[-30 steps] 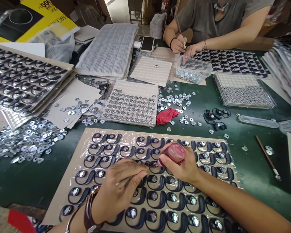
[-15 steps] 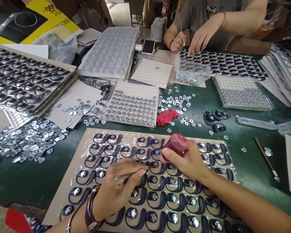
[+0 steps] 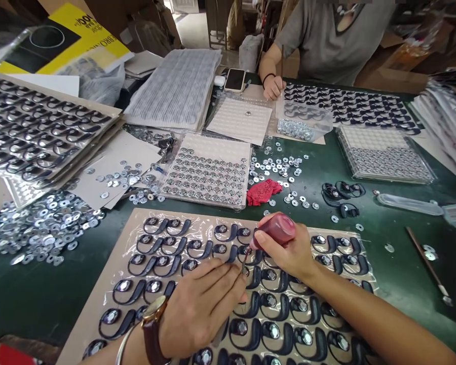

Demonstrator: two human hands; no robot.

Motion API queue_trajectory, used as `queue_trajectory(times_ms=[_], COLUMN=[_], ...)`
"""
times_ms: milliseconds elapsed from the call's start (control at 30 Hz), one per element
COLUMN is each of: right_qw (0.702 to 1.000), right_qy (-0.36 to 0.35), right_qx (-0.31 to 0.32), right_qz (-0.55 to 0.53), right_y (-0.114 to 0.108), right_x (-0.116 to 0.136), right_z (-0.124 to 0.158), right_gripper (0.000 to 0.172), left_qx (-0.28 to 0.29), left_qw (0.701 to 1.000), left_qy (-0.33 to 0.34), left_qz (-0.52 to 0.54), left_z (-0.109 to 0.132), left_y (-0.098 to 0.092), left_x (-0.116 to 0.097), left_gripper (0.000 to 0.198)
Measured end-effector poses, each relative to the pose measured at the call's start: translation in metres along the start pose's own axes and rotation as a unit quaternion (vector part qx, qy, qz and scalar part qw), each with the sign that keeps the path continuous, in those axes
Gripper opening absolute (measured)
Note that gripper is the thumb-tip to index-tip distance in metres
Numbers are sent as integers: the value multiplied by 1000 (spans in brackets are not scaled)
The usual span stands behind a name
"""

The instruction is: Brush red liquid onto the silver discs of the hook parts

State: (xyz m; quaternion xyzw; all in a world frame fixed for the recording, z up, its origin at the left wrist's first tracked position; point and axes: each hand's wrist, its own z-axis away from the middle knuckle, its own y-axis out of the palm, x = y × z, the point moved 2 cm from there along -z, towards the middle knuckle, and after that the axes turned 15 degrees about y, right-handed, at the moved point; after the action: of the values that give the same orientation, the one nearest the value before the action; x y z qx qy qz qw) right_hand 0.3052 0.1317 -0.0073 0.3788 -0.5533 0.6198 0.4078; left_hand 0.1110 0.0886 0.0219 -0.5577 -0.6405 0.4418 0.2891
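Across the green table [image 3: 30,294] lies a cardboard sheet [image 3: 110,284] of dark ear hooks under plastic film. Over its middle the right hand [image 3: 289,251] grips a small red bottle [image 3: 275,229], now tipped lower toward the sheet than a second ago. Beside it the left hand [image 3: 201,309] pinches a thin brush [image 3: 244,262], its tip lifted nearer the bottle's mouth, which suggests reloading.
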Motion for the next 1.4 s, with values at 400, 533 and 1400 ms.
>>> queue_trajectory(times_ms=[400,533,1400], right_qw=[998,999,993], right_qy=[4,4,2], right_qx=[-5,-11,-56], right_qz=[55,40,101], right_y=[1,0,-7], right_x=[-3,-4,-3], right_z=[-2,-2,-4], right_gripper=[16,15,24], left_qx=[8,0,6], left_qw=[1000,1000,996], left_qy=[19,18,-28], left_qz=[-17,-16,80], left_z=[-5,-6,1], left_y=[-3,-3,-3], left_x=[-3,-3,6], left_gripper=[22,22,26])
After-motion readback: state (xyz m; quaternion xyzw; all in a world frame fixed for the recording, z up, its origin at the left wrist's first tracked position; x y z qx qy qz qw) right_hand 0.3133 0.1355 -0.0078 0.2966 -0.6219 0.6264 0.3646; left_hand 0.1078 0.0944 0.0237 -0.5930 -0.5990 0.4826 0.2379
